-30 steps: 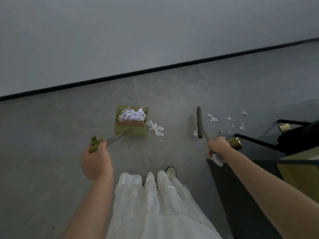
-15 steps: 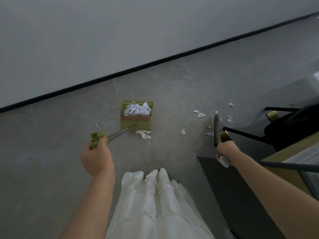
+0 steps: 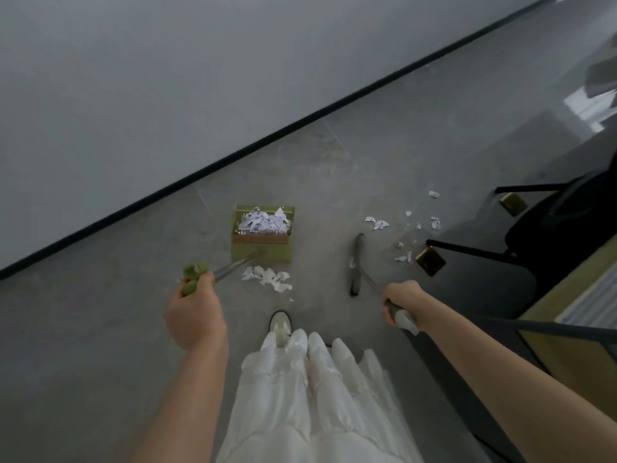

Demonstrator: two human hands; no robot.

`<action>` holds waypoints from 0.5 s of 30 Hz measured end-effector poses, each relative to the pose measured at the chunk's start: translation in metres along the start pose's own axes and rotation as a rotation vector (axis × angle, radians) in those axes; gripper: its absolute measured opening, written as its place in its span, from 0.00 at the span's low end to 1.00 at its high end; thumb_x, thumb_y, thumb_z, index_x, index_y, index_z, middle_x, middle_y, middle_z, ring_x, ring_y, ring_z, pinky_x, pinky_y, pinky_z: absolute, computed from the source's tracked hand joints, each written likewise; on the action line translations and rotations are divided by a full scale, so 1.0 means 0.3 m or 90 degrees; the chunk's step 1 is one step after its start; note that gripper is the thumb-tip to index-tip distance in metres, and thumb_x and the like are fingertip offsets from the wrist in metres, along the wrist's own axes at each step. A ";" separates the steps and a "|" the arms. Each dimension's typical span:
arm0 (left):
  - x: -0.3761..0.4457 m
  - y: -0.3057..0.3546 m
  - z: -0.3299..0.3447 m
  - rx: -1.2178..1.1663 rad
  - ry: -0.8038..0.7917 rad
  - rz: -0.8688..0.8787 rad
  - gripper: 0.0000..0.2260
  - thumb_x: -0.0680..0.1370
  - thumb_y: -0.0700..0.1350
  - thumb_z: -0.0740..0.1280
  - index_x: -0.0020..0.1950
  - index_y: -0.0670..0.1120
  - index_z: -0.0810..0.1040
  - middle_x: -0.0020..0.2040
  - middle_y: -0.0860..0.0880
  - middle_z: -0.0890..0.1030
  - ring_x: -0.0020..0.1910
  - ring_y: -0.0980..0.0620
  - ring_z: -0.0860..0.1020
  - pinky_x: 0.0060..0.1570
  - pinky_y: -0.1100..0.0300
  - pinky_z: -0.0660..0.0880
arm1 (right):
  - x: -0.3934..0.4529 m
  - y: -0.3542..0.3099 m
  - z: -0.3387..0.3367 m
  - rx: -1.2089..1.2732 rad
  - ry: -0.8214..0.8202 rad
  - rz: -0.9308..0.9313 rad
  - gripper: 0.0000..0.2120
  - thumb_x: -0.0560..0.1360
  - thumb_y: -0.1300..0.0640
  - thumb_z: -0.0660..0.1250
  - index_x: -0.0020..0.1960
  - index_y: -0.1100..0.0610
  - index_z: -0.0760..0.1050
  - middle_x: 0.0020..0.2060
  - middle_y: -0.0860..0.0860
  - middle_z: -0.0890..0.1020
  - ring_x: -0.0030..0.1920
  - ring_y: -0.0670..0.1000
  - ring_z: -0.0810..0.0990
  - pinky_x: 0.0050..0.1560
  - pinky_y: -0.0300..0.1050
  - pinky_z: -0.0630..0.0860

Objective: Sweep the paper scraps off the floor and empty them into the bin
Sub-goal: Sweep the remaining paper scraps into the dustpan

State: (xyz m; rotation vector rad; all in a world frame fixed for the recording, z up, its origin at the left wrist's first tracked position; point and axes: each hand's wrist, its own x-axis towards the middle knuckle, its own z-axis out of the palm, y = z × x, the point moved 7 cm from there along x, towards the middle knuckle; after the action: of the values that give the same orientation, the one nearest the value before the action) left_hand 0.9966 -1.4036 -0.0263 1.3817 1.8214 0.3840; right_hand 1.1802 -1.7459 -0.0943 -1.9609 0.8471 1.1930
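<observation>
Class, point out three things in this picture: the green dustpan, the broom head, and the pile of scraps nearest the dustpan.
green dustpan [image 3: 262, 252]: head view, on its bare front panel.
broom head [image 3: 356, 265]: head view, mid-length of the dark bristle bar.
pile of scraps [image 3: 268, 277]: head view, centre of the white heap.

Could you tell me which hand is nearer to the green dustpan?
Left. The left hand grips the dustpan handle, just below-left of it; the right hand grips the broom farther right.

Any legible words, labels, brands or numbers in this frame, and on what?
None can be read.
White paper scraps in the green long-handled dustpan: dark marks, too blurred to read.
Green dustpan handle in the left hand, dark broom in the right hand: no text shows.
</observation>
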 end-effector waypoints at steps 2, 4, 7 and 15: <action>0.028 0.048 0.022 0.010 -0.015 0.012 0.10 0.73 0.51 0.71 0.46 0.45 0.82 0.41 0.45 0.80 0.45 0.41 0.79 0.47 0.49 0.76 | -0.010 -0.046 0.021 0.027 -0.007 0.010 0.06 0.76 0.69 0.58 0.41 0.63 0.66 0.29 0.58 0.72 0.24 0.54 0.71 0.29 0.47 0.69; 0.060 0.098 0.055 0.020 -0.037 0.018 0.08 0.74 0.50 0.71 0.45 0.45 0.81 0.41 0.45 0.79 0.44 0.42 0.77 0.47 0.51 0.74 | 0.000 -0.091 0.029 0.043 -0.018 0.028 0.03 0.76 0.69 0.60 0.44 0.65 0.67 0.28 0.57 0.72 0.22 0.53 0.70 0.28 0.46 0.68; 0.090 0.149 0.083 0.027 -0.049 0.029 0.11 0.73 0.50 0.71 0.47 0.43 0.83 0.41 0.45 0.80 0.45 0.41 0.79 0.46 0.50 0.75 | -0.005 -0.131 -0.006 0.054 0.008 0.046 0.03 0.76 0.69 0.62 0.44 0.65 0.68 0.29 0.58 0.73 0.22 0.53 0.71 0.28 0.45 0.71; 0.138 0.231 0.145 0.065 -0.065 0.084 0.15 0.73 0.53 0.70 0.52 0.45 0.84 0.45 0.43 0.82 0.48 0.39 0.79 0.50 0.48 0.76 | 0.087 -0.135 -0.162 -0.002 0.137 0.007 0.07 0.74 0.61 0.64 0.50 0.64 0.72 0.45 0.62 0.79 0.41 0.57 0.80 0.43 0.49 0.78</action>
State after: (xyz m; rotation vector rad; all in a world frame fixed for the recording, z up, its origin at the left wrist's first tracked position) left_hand 1.0715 -1.3508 -0.0253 1.5674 1.6928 0.2868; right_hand 1.2450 -1.7675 -0.0926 -2.1158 0.9667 1.0008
